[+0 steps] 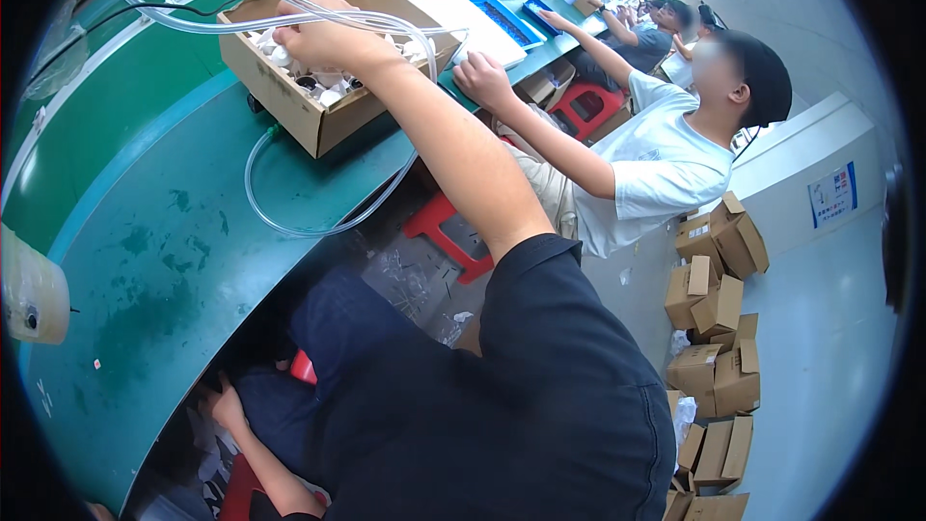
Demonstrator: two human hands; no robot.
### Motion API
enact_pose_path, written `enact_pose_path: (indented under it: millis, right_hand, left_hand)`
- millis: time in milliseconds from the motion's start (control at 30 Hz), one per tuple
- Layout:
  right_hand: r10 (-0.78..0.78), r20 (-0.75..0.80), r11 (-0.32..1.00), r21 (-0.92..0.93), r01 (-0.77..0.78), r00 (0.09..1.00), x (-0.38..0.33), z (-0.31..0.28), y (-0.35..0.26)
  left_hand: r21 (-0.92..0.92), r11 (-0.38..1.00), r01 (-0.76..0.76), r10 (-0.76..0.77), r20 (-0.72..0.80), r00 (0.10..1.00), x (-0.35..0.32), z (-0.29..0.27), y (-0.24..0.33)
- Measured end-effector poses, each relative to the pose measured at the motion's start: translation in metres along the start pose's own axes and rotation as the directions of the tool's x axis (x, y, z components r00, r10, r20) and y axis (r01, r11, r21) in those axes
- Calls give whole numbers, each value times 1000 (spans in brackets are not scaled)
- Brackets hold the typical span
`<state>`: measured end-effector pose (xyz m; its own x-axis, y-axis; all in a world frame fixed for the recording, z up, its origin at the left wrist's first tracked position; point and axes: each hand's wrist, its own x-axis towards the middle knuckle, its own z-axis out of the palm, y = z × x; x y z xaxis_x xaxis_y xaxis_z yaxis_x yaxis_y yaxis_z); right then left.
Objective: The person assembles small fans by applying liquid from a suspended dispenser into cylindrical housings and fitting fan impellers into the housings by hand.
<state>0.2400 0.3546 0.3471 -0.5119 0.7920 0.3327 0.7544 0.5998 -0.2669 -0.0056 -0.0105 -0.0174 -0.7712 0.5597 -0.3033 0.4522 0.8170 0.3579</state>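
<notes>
My right hand (326, 39) reaches into an open cardboard box (280, 101) on the green workbench (145, 280). Its fingers curl down over small white parts (333, 95), among which a few dark ones show; whatever is between the fingertips is hidden. Clear plastic tubes (395, 21) cross in front of that hand and loop down past the box. Low on the left, my left hand (228, 407) is beside my leg, just below the bench edge. Its fingers look apart, and I see nothing held in them.
A whitish plastic container (34, 285) stands at the bench's left end. Blue trays (506, 21) lie beyond the box. To my right sits a co-worker in a white shirt (666, 150). Red stools (449, 236) and a row of cardboard cartons (714, 376) occupy the floor.
</notes>
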Motion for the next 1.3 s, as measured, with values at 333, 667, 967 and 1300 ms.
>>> enact_pose_path:
  millis: [333,667,967,1300]
  right_hand:
    - [-17,-182,995,98,35,983,7,5,5]
    - [-5,-173,992,126,27,985,13,2,9]
    - [68,106,963,-269,-38,992,12,9,16]
    - [121,137,922,-382,-60,983,9,-1,5]
  left_hand:
    - [-29,1000,0,1,15,1000,7,10,-17]
    - [-45,997,65,-65,2,998,-6,-4,-2]
    - [-58,998,-39,37,-38,999,8,-4,-6]
    - [-15,998,54,-53,61,997,2,-16,10]
